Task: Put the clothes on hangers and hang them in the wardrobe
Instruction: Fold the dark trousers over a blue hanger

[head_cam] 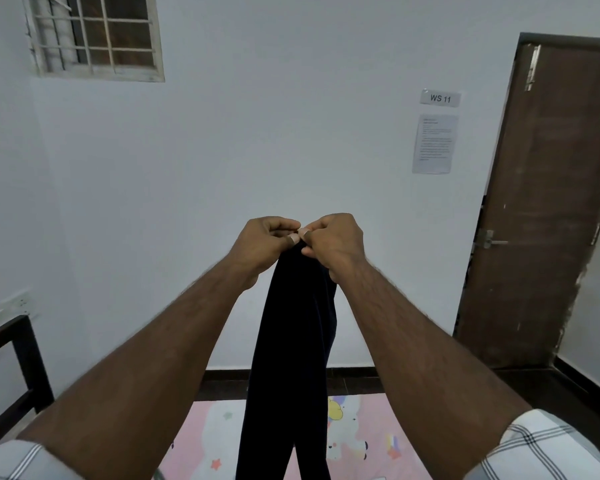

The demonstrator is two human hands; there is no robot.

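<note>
Both hands meet at centre frame: the left hand [262, 242] and right hand [333, 242] each keep a tight pinching grip on the top of a dark garment [291, 358], which hangs toward 6 o'clock over a pink bedsheet [361, 441]. At 2 o'clock, a wall label [440, 98] reads "WS 11".

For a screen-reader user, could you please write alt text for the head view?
Both hands, left hand and right hand, pinch the top of a dark garment held up, hanging over a pink patterned bedsheet. Behind: white wall, barred window, brown door.
</note>
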